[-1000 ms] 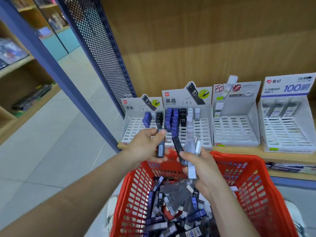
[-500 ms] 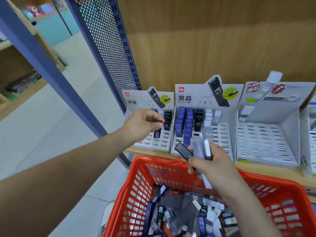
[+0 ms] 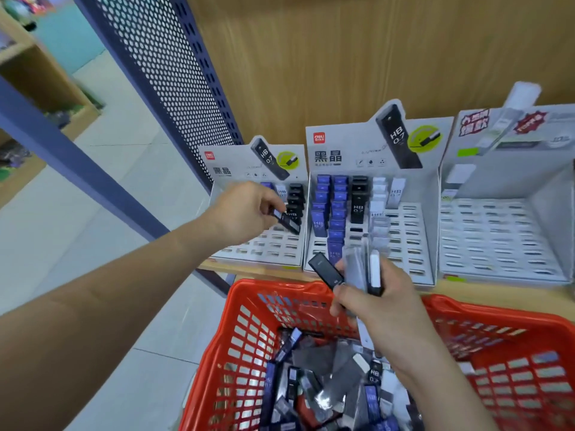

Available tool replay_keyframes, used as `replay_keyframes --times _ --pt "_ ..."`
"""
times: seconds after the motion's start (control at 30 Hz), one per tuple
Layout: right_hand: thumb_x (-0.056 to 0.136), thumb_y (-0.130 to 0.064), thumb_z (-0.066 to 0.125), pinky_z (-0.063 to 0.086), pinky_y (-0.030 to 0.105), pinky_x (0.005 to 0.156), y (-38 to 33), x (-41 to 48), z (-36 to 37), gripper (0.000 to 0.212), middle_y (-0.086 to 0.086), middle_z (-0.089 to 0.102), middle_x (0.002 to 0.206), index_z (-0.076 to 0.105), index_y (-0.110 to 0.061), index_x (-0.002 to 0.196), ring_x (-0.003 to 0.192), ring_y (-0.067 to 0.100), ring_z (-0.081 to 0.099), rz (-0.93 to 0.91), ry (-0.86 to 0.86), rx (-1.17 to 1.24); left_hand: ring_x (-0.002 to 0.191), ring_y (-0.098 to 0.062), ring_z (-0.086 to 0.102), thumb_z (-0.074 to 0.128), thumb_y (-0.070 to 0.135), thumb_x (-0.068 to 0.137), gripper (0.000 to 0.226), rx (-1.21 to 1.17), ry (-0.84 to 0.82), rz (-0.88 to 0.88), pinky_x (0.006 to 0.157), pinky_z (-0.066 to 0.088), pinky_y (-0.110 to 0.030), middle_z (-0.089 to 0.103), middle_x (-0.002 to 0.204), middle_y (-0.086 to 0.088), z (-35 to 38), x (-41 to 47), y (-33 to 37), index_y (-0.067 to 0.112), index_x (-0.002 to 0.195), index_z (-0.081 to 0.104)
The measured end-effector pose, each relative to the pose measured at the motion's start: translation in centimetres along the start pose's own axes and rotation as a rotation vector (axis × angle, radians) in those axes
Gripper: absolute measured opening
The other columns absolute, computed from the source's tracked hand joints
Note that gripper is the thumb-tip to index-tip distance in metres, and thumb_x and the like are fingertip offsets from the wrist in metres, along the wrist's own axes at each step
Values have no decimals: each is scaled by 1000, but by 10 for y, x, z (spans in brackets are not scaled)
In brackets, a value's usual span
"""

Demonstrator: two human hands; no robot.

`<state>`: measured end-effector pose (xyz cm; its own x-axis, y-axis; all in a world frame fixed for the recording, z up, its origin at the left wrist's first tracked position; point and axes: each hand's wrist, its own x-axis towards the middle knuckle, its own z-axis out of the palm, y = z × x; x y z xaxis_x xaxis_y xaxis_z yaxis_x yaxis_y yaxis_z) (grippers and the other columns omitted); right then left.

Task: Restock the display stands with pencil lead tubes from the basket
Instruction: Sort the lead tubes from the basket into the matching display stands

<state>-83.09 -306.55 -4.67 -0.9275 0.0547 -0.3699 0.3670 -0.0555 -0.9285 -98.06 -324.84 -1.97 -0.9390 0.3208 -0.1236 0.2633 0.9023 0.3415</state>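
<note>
Pinching slim black tube (image 3: 287, 222), left hand (image 3: 245, 209)

On the shelf (image 3: 466, 289), from left to right: left stand (image 3: 224, 163), middle stand (image 3: 342, 144), right stand (image 3: 504, 231), all before the back wall (image 3: 342, 57). Perforated panel (image 3: 174, 73) left of them. Basket (image 3: 280, 287) before the shelf, pencil lead tubes (image 3: 326, 384) inside.

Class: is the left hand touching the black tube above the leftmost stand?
Touching. The head view shows the left hand pinching the black tube by its upper end, above the stand.
</note>
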Motion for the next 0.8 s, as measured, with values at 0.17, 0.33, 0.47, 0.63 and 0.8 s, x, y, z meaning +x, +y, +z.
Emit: replay_keyframes --times 0.17,0.33,0.47,0.63,0.8 --pt "88 1 62 45 14 49 2 -2 2 17 13 61 71 63 -13 99 52 6 60 31 -14 96 62 -9 67 70 29 85 16 -6 20 8 62 50 -19 70 72 4 0 2 4 19 98 72" --pt "88 0 63 46 20 51 5 0 4 17 12 62 67 63 -13 100 55 11 60 32 -28 148 81 -18 65 64 41 87 26 231 2 120 80 49 -32 74 84 -1 -1 9 12 21 101 74" --pt "87 -1 64 47 25 53 9 0 4 18 10 65 62 64 -14 101 58 15 61 38 -42 205 89 -20 63 59 36 92 22 306 -12 208 79 47 -32 72 92 -1 4 10 8 22 100 74" --pt "86 1 68 47 24 49 14 3 5 20 7 64 64 66 -11 102 57 16 62 89 28 374 92 -31 60 52 14 96 19 343 46 260 79 48 -44 64 100 -11 22 13 3 8 101 70" --pt "84 4 68 40 23 43 17 4 12 20 7 58 62 65 -6 101 52 17 52 146 31 550 89 -26 62 54 15 96 17 160 184 121 74 46 -31 70 97 -7 29 11 3 11 105 68"
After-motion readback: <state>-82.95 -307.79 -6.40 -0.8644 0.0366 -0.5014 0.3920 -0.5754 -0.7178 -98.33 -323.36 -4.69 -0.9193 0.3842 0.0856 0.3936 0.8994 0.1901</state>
